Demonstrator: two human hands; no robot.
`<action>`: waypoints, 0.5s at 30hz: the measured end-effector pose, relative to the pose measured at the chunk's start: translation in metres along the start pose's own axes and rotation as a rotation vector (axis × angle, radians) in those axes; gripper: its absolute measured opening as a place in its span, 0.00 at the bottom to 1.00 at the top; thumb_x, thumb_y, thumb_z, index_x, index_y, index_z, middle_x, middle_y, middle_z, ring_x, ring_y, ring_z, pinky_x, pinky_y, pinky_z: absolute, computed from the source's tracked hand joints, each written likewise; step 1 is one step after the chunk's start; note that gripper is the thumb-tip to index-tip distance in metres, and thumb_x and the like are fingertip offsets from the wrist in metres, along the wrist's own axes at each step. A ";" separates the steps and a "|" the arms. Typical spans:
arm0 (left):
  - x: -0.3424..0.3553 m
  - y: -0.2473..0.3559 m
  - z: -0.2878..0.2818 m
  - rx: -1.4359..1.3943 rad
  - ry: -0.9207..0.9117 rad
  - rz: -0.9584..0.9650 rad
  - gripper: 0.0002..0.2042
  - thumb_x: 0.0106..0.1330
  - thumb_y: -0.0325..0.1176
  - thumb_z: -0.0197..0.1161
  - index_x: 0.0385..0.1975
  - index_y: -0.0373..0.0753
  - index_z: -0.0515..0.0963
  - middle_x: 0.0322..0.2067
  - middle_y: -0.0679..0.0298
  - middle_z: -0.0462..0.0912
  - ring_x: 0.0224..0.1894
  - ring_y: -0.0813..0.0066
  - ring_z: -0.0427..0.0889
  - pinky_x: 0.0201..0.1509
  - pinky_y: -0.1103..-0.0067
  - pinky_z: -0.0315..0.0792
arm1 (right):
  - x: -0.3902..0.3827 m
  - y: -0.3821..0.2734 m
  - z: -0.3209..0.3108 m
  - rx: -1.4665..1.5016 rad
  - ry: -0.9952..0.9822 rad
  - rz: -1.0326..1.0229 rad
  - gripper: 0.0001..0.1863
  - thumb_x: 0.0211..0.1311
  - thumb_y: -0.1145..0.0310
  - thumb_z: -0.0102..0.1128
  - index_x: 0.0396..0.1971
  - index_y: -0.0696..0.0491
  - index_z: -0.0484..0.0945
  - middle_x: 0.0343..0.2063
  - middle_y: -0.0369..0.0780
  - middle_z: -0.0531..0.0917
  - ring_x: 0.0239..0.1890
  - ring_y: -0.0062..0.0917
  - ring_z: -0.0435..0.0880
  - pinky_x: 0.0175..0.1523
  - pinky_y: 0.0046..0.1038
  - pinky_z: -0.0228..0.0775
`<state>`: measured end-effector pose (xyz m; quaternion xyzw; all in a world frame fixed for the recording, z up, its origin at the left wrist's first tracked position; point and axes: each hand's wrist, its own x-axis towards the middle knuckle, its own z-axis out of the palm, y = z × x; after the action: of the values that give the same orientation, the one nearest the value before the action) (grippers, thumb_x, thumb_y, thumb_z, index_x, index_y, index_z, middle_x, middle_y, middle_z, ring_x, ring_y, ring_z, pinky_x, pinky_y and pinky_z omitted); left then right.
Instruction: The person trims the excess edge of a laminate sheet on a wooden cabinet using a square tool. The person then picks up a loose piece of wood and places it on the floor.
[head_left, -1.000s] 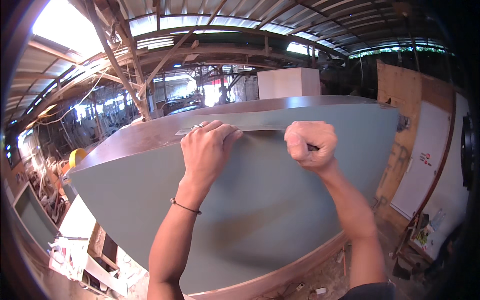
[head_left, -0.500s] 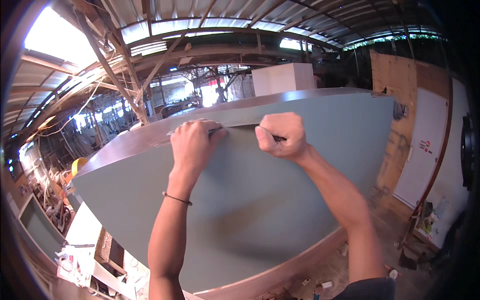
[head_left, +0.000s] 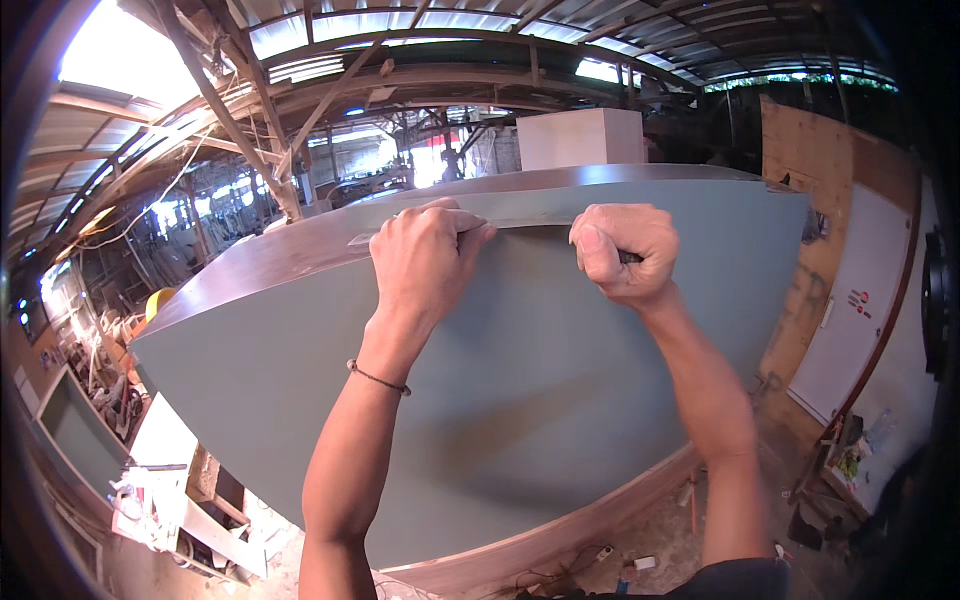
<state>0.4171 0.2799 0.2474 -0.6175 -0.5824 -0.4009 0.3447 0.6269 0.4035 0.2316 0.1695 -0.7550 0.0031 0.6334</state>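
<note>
A large grey-green panel (head_left: 580, 380) fills the middle, topped by a brown, glossy edge surface (head_left: 220, 280). My left hand (head_left: 425, 260) is closed over a thin, pale straightedge (head_left: 530, 221) lying along the panel's upper edge, fingertips pressing there. My right hand (head_left: 625, 250) is a fist at the straightedge's right part, wrapped round a small dark object that I cannot make out, mostly hidden by the fingers. Below both hands the panel carries their shadows.
A white box (head_left: 578, 138) stands behind the panel. On the right are a plywood board with a white door (head_left: 850, 310) and some small items. At lower left lie cluttered boards and scraps (head_left: 165, 435); wooden roof beams span overhead, and cords lie on the floor.
My right hand moved left toward my left hand half a second ago and is back farther right now. Both hands appear higher in the picture, along with the panel, as the view shifted.
</note>
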 end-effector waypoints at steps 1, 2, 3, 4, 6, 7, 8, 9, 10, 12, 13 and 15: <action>0.000 -0.002 -0.001 -0.019 0.003 0.006 0.09 0.63 0.42 0.74 0.33 0.45 0.92 0.29 0.67 0.87 0.30 0.58 0.86 0.37 0.64 0.75 | 0.005 -0.008 -0.001 -0.048 -0.009 -0.017 0.18 0.64 0.79 0.56 0.13 0.60 0.70 0.12 0.37 0.73 0.15 0.23 0.72 0.24 0.29 0.71; 0.001 -0.003 0.001 -0.038 0.006 0.012 0.09 0.63 0.42 0.74 0.33 0.45 0.92 0.29 0.67 0.87 0.31 0.58 0.86 0.37 0.64 0.75 | 0.009 -0.022 -0.004 -0.096 -0.018 -0.033 0.18 0.64 0.79 0.56 0.12 0.60 0.70 0.12 0.37 0.73 0.15 0.23 0.72 0.24 0.29 0.72; 0.002 -0.001 0.005 -0.071 0.009 0.022 0.09 0.63 0.42 0.74 0.33 0.45 0.92 0.29 0.66 0.87 0.31 0.59 0.86 0.37 0.64 0.75 | 0.011 -0.028 -0.009 -0.157 -0.033 -0.047 0.18 0.64 0.79 0.56 0.12 0.60 0.70 0.12 0.36 0.73 0.15 0.23 0.72 0.24 0.29 0.72; 0.004 0.001 0.008 -0.054 0.038 0.061 0.08 0.63 0.41 0.74 0.33 0.45 0.92 0.29 0.66 0.87 0.32 0.59 0.86 0.38 0.64 0.75 | 0.009 -0.024 -0.011 -0.144 -0.019 -0.024 0.18 0.64 0.79 0.56 0.12 0.59 0.70 0.12 0.36 0.73 0.15 0.23 0.72 0.25 0.29 0.72; 0.006 0.009 0.015 -0.028 0.088 0.144 0.07 0.63 0.40 0.74 0.34 0.45 0.92 0.30 0.65 0.88 0.33 0.59 0.86 0.39 0.65 0.75 | 0.002 -0.018 -0.019 -0.127 0.012 0.032 0.17 0.63 0.79 0.55 0.12 0.59 0.70 0.12 0.36 0.73 0.15 0.23 0.72 0.25 0.29 0.71; 0.008 0.012 0.017 -0.044 0.061 0.113 0.07 0.62 0.39 0.75 0.33 0.45 0.92 0.30 0.64 0.87 0.34 0.58 0.86 0.39 0.64 0.76 | 0.001 -0.004 -0.018 -0.061 0.045 0.024 0.17 0.62 0.79 0.55 0.12 0.58 0.70 0.12 0.36 0.73 0.15 0.23 0.72 0.24 0.29 0.71; 0.011 0.013 0.018 -0.060 0.032 0.082 0.06 0.61 0.38 0.75 0.32 0.44 0.92 0.30 0.64 0.87 0.36 0.56 0.86 0.40 0.63 0.77 | -0.001 -0.001 -0.020 -0.071 0.035 -0.001 0.16 0.61 0.80 0.57 0.13 0.58 0.71 0.12 0.36 0.73 0.14 0.23 0.71 0.23 0.28 0.66; 0.014 0.013 0.016 -0.067 0.000 0.060 0.06 0.60 0.37 0.76 0.32 0.44 0.92 0.30 0.63 0.87 0.37 0.55 0.86 0.40 0.62 0.78 | 0.002 -0.003 -0.016 -0.080 0.037 -0.025 0.15 0.60 0.80 0.60 0.13 0.57 0.72 0.12 0.35 0.72 0.14 0.24 0.70 0.22 0.28 0.62; 0.017 0.014 0.015 -0.074 -0.030 0.041 0.06 0.60 0.37 0.75 0.32 0.43 0.92 0.30 0.63 0.87 0.37 0.56 0.86 0.40 0.63 0.77 | 0.003 -0.002 -0.014 -0.090 0.038 -0.049 0.14 0.58 0.81 0.62 0.14 0.57 0.73 0.12 0.35 0.71 0.13 0.24 0.68 0.21 0.28 0.58; 0.021 0.013 0.010 -0.083 -0.077 -0.005 0.06 0.61 0.36 0.75 0.32 0.43 0.92 0.30 0.64 0.87 0.35 0.58 0.86 0.40 0.65 0.75 | 0.004 -0.006 -0.013 -0.102 0.045 -0.059 0.14 0.58 0.80 0.63 0.14 0.56 0.74 0.12 0.35 0.72 0.13 0.23 0.69 0.20 0.28 0.59; 0.020 0.010 0.008 -0.119 -0.060 0.017 0.06 0.61 0.35 0.75 0.32 0.42 0.91 0.31 0.63 0.87 0.37 0.57 0.86 0.41 0.65 0.75 | 0.008 -0.017 -0.011 -0.131 0.052 -0.105 0.14 0.58 0.80 0.63 0.14 0.56 0.74 0.12 0.35 0.72 0.13 0.23 0.69 0.20 0.28 0.59; 0.018 0.018 0.004 -0.103 -0.064 0.032 0.06 0.60 0.35 0.75 0.32 0.42 0.91 0.32 0.63 0.87 0.37 0.58 0.86 0.42 0.65 0.76 | 0.007 -0.013 -0.010 -0.126 0.072 -0.135 0.14 0.57 0.80 0.64 0.14 0.55 0.74 0.12 0.35 0.72 0.13 0.23 0.69 0.20 0.28 0.59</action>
<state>0.4354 0.2900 0.2628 -0.6561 -0.5617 -0.4049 0.3000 0.6386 0.3916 0.2378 0.1797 -0.7173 -0.0810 0.6683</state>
